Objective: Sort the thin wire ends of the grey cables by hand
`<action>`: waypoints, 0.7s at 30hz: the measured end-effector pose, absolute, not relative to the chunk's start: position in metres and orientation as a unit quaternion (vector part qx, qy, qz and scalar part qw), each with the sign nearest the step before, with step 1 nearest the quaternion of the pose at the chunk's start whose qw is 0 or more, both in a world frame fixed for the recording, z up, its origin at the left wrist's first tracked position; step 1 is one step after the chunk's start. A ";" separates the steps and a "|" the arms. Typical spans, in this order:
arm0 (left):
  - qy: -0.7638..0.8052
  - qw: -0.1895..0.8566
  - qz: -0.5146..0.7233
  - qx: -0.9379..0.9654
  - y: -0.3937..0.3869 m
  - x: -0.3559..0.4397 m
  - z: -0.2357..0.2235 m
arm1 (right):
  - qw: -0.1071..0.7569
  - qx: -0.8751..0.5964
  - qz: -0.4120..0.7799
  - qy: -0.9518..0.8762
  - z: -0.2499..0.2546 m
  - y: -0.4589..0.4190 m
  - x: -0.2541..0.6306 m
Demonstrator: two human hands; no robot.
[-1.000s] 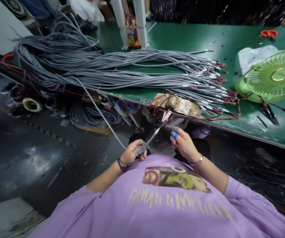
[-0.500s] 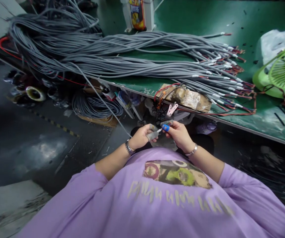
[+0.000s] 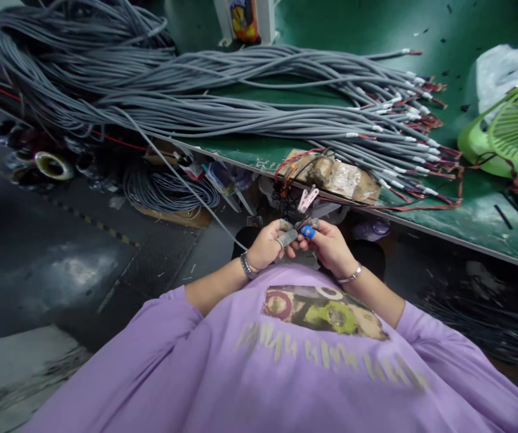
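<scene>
A single grey cable (image 3: 187, 183) runs down from the bundle on the bench to my left hand (image 3: 265, 243), whose fingers are closed round it near its end. Grey tape or finger covers wrap the thumb and a fingertip of that hand. My right hand (image 3: 331, 243), with a blue band on its thumb, pinches the thin dark-red wires (image 3: 303, 225) at the cable's end. Both hands' fingertips meet in front of my shirt, below the bench edge. They hide most of the cable end.
Many grey cables (image 3: 223, 117) with white-banded, stripped ends lie across the green bench (image 3: 353, 24). A pink clip (image 3: 307, 199) and a taped cardboard piece (image 3: 340, 177) sit at its edge. To the right stands a green fan (image 3: 511, 126). Coiled cable (image 3: 169, 192) lies below the bench.
My left hand has moved right, closer to my right hand, and the fingertips now come together. The white part of the cable end that showed between them is covered. The view has shifted slightly.
</scene>
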State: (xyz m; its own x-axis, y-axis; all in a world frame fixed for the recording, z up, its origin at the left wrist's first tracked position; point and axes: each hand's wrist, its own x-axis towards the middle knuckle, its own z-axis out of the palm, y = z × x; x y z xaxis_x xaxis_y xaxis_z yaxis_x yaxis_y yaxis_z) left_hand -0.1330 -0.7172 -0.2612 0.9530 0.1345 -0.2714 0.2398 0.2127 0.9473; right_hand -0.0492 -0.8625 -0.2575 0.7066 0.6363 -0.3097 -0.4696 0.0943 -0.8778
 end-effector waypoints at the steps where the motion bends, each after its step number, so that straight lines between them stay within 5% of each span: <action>1: 0.151 0.755 -0.039 0.637 -0.718 -0.133 -0.261 | 0.728 -0.569 0.376 -0.072 -0.256 -0.861 -0.047; 6: 0.151 0.736 -0.060 0.657 -0.719 -0.135 -0.258 | 0.664 -0.653 0.329 -0.158 -0.253 -0.851 -0.041; 21: 0.225 0.796 -0.008 0.562 -0.716 -0.132 -0.256 | 0.692 -0.616 0.350 -0.138 -0.266 -0.867 -0.041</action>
